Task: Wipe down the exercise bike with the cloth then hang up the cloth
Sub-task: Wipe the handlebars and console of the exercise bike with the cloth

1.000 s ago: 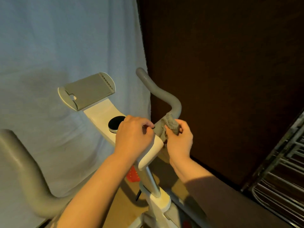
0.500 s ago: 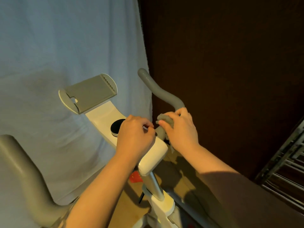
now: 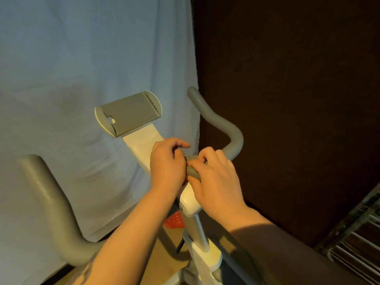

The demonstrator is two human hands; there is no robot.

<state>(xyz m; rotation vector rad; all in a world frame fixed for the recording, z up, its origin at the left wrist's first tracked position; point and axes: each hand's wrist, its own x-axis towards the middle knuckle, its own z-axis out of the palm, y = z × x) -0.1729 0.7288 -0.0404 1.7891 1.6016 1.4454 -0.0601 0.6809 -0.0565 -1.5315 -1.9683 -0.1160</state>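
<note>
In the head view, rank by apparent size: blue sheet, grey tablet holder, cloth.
1. blue sheet, largest by far.
2. grey tablet holder.
3. cloth, smallest as seen, though both hands cover most of it, so its real size is unsure.

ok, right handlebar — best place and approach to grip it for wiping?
Grip the right handlebar on its low stretch next to the white console, coming from above and wrapping the fingers over, as the right hand does with the cloth. There the tube is round and near level; past the bend it climbs steeply away, harder to wrap.
</note>
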